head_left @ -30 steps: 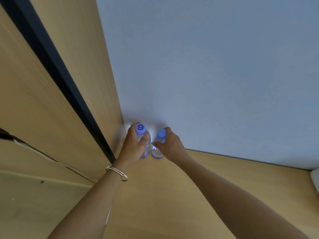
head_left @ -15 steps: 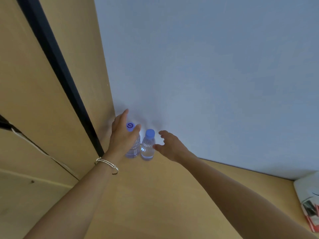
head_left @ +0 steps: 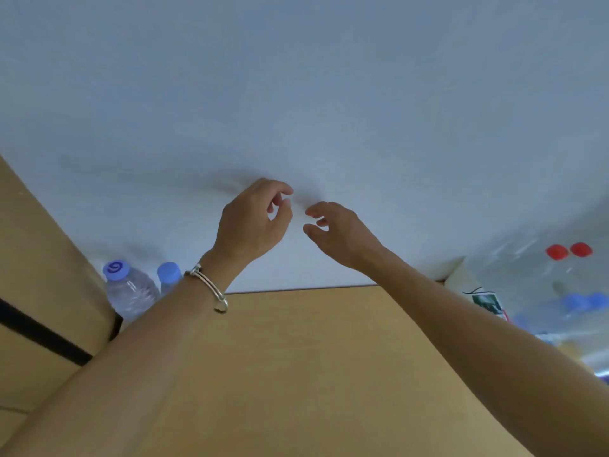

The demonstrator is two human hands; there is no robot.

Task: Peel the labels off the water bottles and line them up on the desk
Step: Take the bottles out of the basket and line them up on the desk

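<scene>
Two clear water bottles without labels stand upright side by side in the desk's far left corner: one with a marked blue cap (head_left: 128,285) and a second blue-capped bottle (head_left: 169,278) partly hidden behind my left forearm. My left hand (head_left: 253,222) hovers in front of the wall, well to the right of them, fingers loosely curled and holding nothing. Close beside it, my right hand (head_left: 339,232) is also empty with fingers apart. At the far right, several blurred bottles with red caps (head_left: 568,251) and blue caps (head_left: 585,301) are in clear wrapping.
The wooden desk (head_left: 313,374) meets a pale wall (head_left: 329,94) at the back. A wooden panel with a black strip (head_left: 39,331) closes off the left side. A white packet with a green print (head_left: 484,300) lies by the wrapped bottles at right.
Both hands have let go of the two bottles and moved right and up, away from them. The view has swung right, and the wrapped bottles have come into view.
</scene>
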